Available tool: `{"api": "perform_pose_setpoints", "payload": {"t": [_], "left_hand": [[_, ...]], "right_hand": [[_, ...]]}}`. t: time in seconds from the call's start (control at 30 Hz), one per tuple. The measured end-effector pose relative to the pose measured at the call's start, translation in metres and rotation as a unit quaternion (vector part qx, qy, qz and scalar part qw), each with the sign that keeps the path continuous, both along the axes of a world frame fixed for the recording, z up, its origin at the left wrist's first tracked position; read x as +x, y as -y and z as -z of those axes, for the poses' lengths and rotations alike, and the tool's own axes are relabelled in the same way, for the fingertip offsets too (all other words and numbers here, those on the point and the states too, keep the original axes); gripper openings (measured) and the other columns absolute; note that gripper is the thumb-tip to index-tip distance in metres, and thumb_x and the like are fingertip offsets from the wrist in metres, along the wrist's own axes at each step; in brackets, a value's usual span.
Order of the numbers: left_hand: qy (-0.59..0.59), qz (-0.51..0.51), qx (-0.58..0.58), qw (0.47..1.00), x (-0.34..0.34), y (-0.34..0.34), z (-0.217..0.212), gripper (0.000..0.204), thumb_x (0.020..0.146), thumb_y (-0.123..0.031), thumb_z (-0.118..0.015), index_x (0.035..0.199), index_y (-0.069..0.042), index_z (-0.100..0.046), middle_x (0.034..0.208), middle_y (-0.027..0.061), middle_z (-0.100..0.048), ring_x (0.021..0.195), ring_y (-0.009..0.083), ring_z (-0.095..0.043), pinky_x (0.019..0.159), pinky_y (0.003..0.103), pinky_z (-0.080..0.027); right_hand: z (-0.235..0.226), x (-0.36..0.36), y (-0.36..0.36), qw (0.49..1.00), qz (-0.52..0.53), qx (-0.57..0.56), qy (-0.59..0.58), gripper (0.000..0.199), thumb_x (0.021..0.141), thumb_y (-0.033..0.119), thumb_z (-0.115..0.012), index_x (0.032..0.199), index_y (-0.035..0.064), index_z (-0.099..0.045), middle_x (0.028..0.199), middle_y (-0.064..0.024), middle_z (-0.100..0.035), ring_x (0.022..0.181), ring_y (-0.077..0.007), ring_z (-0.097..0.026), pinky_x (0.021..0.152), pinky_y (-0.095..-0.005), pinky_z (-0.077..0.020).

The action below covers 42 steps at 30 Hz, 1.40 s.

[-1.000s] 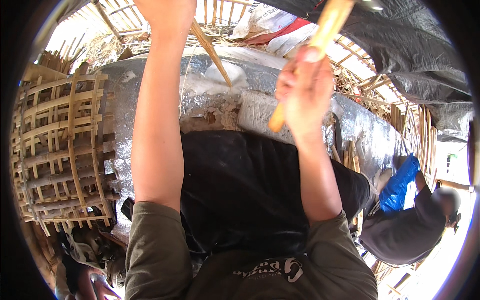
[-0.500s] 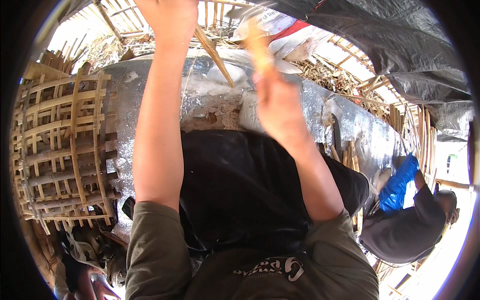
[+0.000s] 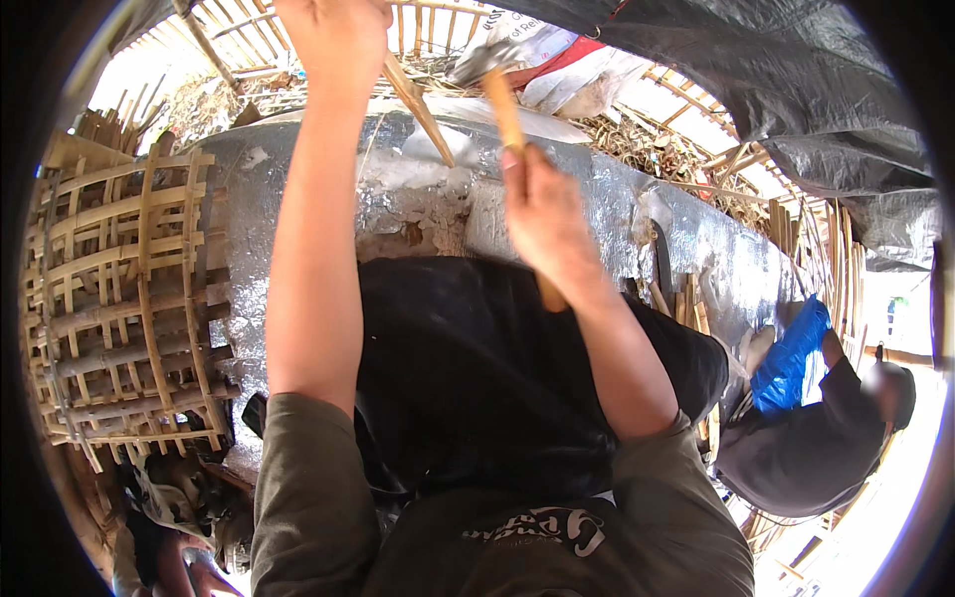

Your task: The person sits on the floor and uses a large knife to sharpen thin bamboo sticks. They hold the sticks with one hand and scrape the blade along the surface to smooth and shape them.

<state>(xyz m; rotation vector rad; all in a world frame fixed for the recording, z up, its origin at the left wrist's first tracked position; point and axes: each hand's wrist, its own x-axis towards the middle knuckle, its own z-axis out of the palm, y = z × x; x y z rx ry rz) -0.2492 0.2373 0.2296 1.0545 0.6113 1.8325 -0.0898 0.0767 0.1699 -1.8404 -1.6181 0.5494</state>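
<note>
Bamboo, by the look of it: the left hand (image 3: 333, 35) is closed round the top of a thin tan bamboo stake (image 3: 418, 107) that slants down onto the silver foil-covered curved form (image 3: 637, 214); the right hand (image 3: 542, 214) has its grip wrapped about a pale round wooden stick (image 3: 505, 104), which runs through the fist, with one end poking out below at the black cloth across the lap (image 3: 468, 378). Such a stake should be light and stiff yet liable to split along its grain, so holding it high, clear of the point, seems sound; the stick looks hard and dry, best held near its lower end. Against the picture a second ago, the right hand has dropped lower and the stick now leans left toward the stake; the left hand has barely shifted. A woven bamboo lattice frame (image 3: 119, 308) stands at the left.
</note>
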Motion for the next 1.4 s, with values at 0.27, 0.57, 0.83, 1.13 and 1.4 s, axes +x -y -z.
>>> {"api": "perform_pose_setpoints", "payload": {"t": [0.27, 0.57, 0.83, 1.13, 1.4], "left_hand": [[-0.155, -0.066, 0.034, 0.985, 0.008, 0.032, -0.098, 0.056, 0.099, -0.065, -0.041, 0.066, -0.021, -0.03, 0.054, -0.0099, -0.025, 0.044, 0.0045, -0.022, 0.037, 0.024, -0.018], [-0.217, -0.17, 0.072, 0.959, 0.033, 0.021, -0.044, 0.045, 0.095, -0.044, -0.066, 0.069, -0.015, -0.045, 0.056, -0.0066, -0.04, 0.049, 0.0053, -0.036, 0.044, 0.025, -0.028], [-0.023, 0.074, -0.014, 0.997, 0.014, 0.044, -0.046, 0.04, 0.094, -0.045, -0.065, 0.071, -0.019, -0.046, 0.056, -0.0101, -0.036, 0.045, 0.003, -0.031, 0.04, 0.023, -0.024], [-0.174, -0.163, -0.001, 0.971, 0.026, 0.041, -0.046, 0.042, 0.096, -0.047, -0.063, 0.071, -0.021, -0.042, 0.054, -0.0094, -0.036, 0.042, 0.0034, -0.03, 0.035, 0.021, -0.021], [-0.212, -0.206, -0.023, 0.955, 0.019, 0.036, -0.039, 0.034, 0.098, -0.032, -0.064, 0.073, -0.016, -0.046, 0.053, -0.0078, -0.039, 0.041, 0.0044, -0.033, 0.035, 0.022, -0.026]], "right_hand": [[-0.069, 0.048, 0.018, 0.95, 0.027, 0.148, -0.272, 0.032, 0.109, 0.036, -0.039, 0.091, 0.0098, -0.044, 0.063, 0.0046, -0.037, 0.045, -0.0024, -0.032, 0.039, -0.0208, -0.0285], [-0.037, 0.053, 0.039, 0.966, 0.012, 0.02, -0.258, 0.037, 0.107, 0.035, -0.045, 0.093, 0.0021, -0.052, 0.065, -0.0004, -0.05, 0.054, -0.0065, -0.049, 0.048, -0.026, -0.0424], [-0.027, 0.057, 0.041, 0.956, 0.021, 0.01, -0.292, 0.034, 0.107, 0.033, -0.047, 0.092, 0.0029, -0.052, 0.067, 0.0017, -0.049, 0.053, -0.004, -0.046, 0.048, -0.0234, -0.0411], [-0.022, 0.032, 0.034, 0.983, -0.011, 0.07, -0.172, 0.025, 0.104, 0.021, -0.052, 0.089, 0.0007, -0.053, 0.059, -0.0162, -0.056, 0.055, -0.0329, -0.064, 0.051, -0.0419, -0.0436], [0.01, -0.009, 0.009, 0.986, -0.138, 0.083, -0.049, 0.015, 0.1, 0.012, -0.055, 0.095, -0.0001, -0.048, 0.06, -0.021, -0.057, 0.057, -0.0429, -0.063, 0.048, -0.0477, -0.0432]]}}
